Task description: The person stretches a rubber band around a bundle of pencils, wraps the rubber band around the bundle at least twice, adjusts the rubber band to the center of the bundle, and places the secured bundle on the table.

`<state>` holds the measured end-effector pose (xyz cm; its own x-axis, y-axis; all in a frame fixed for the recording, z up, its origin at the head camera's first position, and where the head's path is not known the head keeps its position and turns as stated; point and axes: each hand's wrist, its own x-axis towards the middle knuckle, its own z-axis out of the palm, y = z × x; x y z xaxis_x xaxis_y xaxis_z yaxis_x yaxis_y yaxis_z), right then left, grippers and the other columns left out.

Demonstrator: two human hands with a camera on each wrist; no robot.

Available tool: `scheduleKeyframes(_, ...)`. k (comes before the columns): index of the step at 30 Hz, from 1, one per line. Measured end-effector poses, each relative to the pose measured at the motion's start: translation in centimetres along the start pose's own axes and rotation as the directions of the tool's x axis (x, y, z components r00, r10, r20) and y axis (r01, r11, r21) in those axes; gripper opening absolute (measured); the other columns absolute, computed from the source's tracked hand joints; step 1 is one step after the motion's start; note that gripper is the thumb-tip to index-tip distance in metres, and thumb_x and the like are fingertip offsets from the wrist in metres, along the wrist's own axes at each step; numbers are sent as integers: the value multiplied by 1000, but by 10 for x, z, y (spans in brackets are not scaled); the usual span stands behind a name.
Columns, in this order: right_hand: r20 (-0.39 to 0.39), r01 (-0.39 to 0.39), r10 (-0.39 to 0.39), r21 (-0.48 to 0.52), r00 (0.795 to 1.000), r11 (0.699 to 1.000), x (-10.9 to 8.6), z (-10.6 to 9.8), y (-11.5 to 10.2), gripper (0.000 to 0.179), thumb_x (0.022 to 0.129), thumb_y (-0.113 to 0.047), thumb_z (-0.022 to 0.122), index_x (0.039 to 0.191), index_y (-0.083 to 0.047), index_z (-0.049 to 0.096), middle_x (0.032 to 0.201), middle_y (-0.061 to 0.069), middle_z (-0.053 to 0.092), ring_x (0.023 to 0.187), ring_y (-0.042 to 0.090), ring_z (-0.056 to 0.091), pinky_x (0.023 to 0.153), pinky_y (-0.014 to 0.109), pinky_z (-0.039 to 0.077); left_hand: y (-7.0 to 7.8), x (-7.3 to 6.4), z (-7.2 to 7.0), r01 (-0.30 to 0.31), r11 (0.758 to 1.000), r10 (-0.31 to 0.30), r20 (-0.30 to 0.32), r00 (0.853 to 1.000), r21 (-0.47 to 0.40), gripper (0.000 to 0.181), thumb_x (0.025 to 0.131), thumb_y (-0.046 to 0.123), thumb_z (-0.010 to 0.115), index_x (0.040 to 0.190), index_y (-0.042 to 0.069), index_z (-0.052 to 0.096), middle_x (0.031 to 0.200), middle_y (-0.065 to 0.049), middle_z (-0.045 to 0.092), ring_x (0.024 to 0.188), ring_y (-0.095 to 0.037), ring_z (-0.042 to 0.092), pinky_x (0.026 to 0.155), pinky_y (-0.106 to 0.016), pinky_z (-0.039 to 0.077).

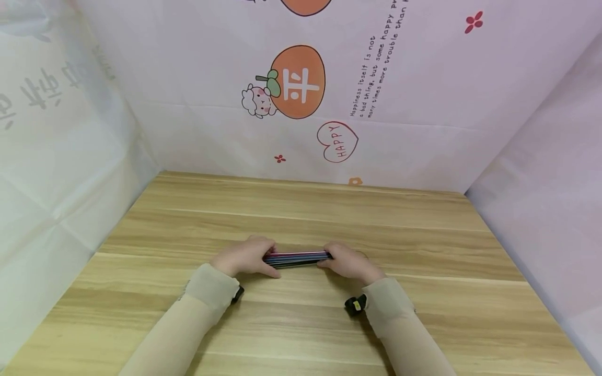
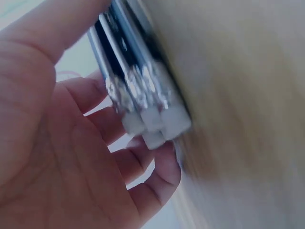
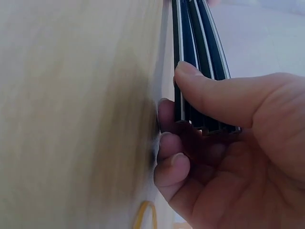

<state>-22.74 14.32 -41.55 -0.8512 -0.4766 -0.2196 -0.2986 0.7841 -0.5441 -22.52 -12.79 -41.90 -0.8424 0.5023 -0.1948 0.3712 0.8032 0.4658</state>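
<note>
Pinched one pencil bundle (image 1: 301, 258) by both ends: one in curled fingers of left hand (image 1: 246, 256), other in those of right hand (image 1: 350, 262). Counted four white erasers (image 2: 154, 139) beside left fingers, one yellow loop (image 3: 153, 210) near right fingers, one counter (image 1: 305, 324) beneath both. Could not count pencils.

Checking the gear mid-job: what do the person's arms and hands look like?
The left hand and right hand are bare. The left cuff and right cuff are pale greyish-beige, each with a small black device on the inner side; the right device shows a yellow patch. Dark markings by the left cuff's outer edge are too small to read.
</note>
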Motion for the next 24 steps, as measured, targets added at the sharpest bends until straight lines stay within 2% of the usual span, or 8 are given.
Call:
scheduleKeyframes(3,1,4,-4,-2,1000,1000,-1,-1,0,10,98,-18,62,96,-8,63,83,1,54,70,15,45,63,28,38,5,2,0,-9,1000,8,19,1000,11,37,81,42,81,98,14,63,90,2,59,86,-16,49,76,-34,42)
scheduleKeyframes(7,8,13,-13,3,1000,1000,-2,-2,0,11,98,-17,62,92,-9,61,78,1,51,66,14,43,60,27,36,8,3,-1,-5,999,4,45,999,37,29,85,40,78,83,17,60,77,5,52,72,-13,45,66,-29,38)
scheduleKeyframes(10,5,20,-20,13,1000,1000,-3,-2,0,10,98,-17,62,94,-8,63,78,0,52,66,13,43,60,27,36,9,4,-1,-20,999,18,55,998,34,30,88,37,75,76,16,58,73,4,48,67,-12,42,62,-28,35)
scheduleKeyframes(17,3,24,-25,40,1000,999,-4,-1,-1,13,98,-18,62,92,-8,63,77,0,51,65,13,43,60,27,37,10,0,-2,-9,999,6,61,998,48,24,92,36,71,83,17,59,87,2,53,78,-16,46,70,-33,37)
scheduleKeyframes(24,3,-4,4,86,1000,996,-4,1,1,17,100,-20,60,86,-10,59,72,-1,44,63,12,39,58,27,34,11,-2,-6,-31,997,35,59,998,-65,17,94,29,69,88,16,59,72,5,48,64,-11,42,61,-28,36)
